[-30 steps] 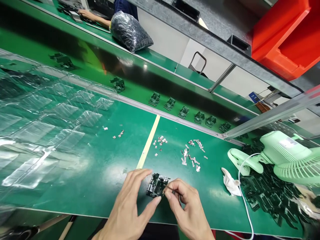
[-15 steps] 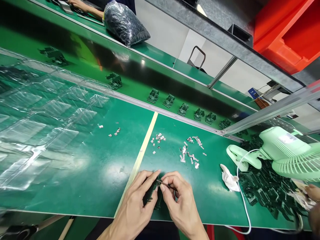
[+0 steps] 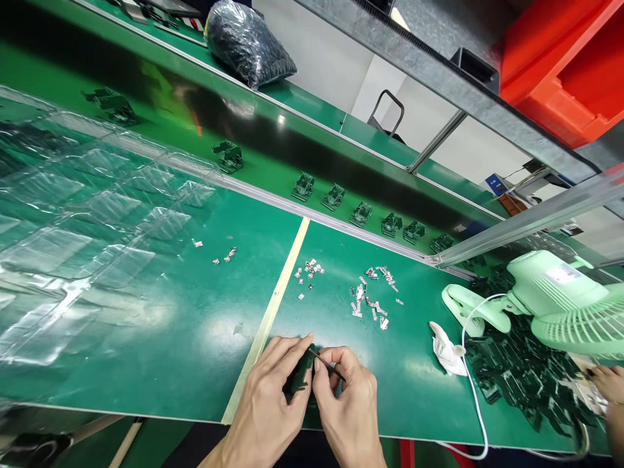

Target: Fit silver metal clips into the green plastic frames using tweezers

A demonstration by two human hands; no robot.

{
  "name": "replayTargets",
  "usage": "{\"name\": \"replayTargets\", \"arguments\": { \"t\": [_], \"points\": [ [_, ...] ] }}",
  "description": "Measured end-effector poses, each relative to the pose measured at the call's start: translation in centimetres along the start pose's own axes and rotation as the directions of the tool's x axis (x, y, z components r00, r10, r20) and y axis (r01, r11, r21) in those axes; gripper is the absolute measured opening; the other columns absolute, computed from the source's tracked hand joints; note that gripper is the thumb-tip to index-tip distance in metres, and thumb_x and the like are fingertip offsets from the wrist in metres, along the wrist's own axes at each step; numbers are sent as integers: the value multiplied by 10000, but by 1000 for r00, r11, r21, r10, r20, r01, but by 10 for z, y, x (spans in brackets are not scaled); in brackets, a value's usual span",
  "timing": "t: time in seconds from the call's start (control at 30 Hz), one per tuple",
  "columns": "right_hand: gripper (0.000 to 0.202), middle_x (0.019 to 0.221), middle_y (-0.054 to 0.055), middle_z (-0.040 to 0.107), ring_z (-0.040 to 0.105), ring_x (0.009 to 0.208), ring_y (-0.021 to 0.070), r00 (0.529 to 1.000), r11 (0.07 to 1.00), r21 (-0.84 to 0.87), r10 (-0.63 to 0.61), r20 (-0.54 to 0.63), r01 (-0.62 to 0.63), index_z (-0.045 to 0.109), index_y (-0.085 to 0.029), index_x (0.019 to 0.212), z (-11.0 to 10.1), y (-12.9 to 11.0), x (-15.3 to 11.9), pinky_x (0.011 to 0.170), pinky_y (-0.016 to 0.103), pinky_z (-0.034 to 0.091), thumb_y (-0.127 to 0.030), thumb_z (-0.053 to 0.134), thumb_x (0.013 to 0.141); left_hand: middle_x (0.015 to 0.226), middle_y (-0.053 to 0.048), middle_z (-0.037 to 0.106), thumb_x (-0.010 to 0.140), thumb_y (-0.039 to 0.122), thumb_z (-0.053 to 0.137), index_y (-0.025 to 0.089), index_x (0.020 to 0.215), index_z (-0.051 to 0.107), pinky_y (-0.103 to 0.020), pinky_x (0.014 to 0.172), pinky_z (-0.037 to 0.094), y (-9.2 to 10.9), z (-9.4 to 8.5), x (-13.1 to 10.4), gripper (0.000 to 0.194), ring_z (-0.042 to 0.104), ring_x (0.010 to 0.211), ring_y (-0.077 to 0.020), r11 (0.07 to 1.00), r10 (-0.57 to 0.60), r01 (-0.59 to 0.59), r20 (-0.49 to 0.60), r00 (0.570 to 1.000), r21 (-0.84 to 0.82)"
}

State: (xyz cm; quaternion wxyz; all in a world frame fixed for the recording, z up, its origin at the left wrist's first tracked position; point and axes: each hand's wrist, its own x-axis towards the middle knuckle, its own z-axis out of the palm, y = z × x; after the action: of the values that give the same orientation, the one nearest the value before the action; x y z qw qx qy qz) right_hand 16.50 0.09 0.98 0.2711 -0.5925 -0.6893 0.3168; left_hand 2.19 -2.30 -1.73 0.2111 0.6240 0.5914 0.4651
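No writing was legible — the fan's (image 3: 560, 296) label was a blur. At six o'clock on the green bench (image 3: 160, 338), the left hand (image 3: 270, 403) gripped a black part (image 3: 298, 377), while the right hand (image 3: 348, 406) pinched tweezers (image 3: 325, 362) against it. Metal clips (image 3: 370, 300) lay at twelve o'clock of the hands, a conveyor (image 3: 273, 162) carried black parts beyond, and an orange bin (image 3: 565, 65) sat overhead at two o'clock.
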Motion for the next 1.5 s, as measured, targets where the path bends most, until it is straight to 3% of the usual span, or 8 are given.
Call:
{"name": "replayTargets", "arguments": {
  "t": [0.33, 0.63, 0.83, 0.97, 1.13, 1.3, 1.4, 1.5],
  "points": [
    [205, 538, -64, 509, 390, 427, 97, 995, 997, 32, 69, -79, -66, 662, -202, 800, 4, -1, -8, 431, 232, 302, -333, 591, 941, 1079, -95, 739, 907, 68, 511, 188, 1310, 683, -365, 851, 644, 3, 2, -3, 454, 716, 1011, -240, 1000, -2, 2, 38, 999, -10],
    [235, 653, -32, 553, 361, 547, 111, 967, 945, 231, 199, 158, -232, 637, -189, 817, -9, 7, -3, 517, 248, 310, -387, 605, 940, 1113, -96, 711, 946, 57, 516, 264, 1472, 562, -409, 838, 613, 0, 1, -4, 567, 688, 1004, -252, 994, 110, -110, 73, 991, -2],
    [207, 645, -47, 528, 367, 566, 104, 966, 936, 250, 216, 145, -247, 558, -196, 760, -7, 12, -8, 530, 238, 309, -326, 631, 903, 1116, -78, 696, 959, 53, 473, 288, 1526, 466, -453, 859, 608, 4, -11, 0, 614, 672, 1002, -249, 989, 144, -148, 219, 965, 3],
    [254, 687, -26, 560, 412, 598, 115, 960, 912, 305, 241, 145, -275, 572, -189, 776, -9, 20, -13, 562, 240, 362, -380, 651, 924, 1334, -112, 640, 903, 238, 658, 249, 1552, 409, -570, 1057, 564, 6, -21, 2, 695, 627, 1228, -334, 977, 140, -199, 472, 870, 77],
    [350, 781, 14, 625, 501, 625, 135, 956, 883, 369, 278, 90, -291, 684, -188, 996, -14, 34, -50, 578, 240, 413, -526, 594, 1007, 1528, -152, 529, 745, -32, 593, 253, 1594, 324, -567, 1114, 527, -4, -25, 7, 935, 544, 1397, -369, 908, 166, -374, 659, 733, 188],
    [463, 557, -46, 495, 322, 444, 88, 954, 870, 394, 254, 160, -297, 689, -188, 926, 10, 52, -109, 443, 225, 270, -548, 441, 1080, 1397, -91, 644, 765, -13, 584, 236, 1343, 558, -559, 1241, 369, -14, -34, 16, 629, 502, 1437, -324, 878, 318, -479, 762, 564, -12],
    [435, 552, -40, 525, 341, 439, 90, 963, 900, 343, 239, 121, -267, 698, -181, 973, 29, 56, -123, 441, 225, 263, -493, 422, 1099, 1392, -86, 635, 785, 11, 597, 223, 1280, 581, -530, 1264, 327, -13, -36, 19, 538, 493, 1433, -302, 877, 322, -478, 798, 509, -49],
    [412, 573, -26, 583, 398, 447, 96, 972, 924, 305, 211, 98, -231, 705, -180, 1010, 37, 56, -122, 470, 226, 304, -439, 400, 1111, 1304, -75, 664, 778, 32, 617, 233, 1177, 615, -535, 1213, 385, -7, -36, 24, 447, 554, 1338, -311, 884, 296, -464, 832, 469, -53]
  ]
}}
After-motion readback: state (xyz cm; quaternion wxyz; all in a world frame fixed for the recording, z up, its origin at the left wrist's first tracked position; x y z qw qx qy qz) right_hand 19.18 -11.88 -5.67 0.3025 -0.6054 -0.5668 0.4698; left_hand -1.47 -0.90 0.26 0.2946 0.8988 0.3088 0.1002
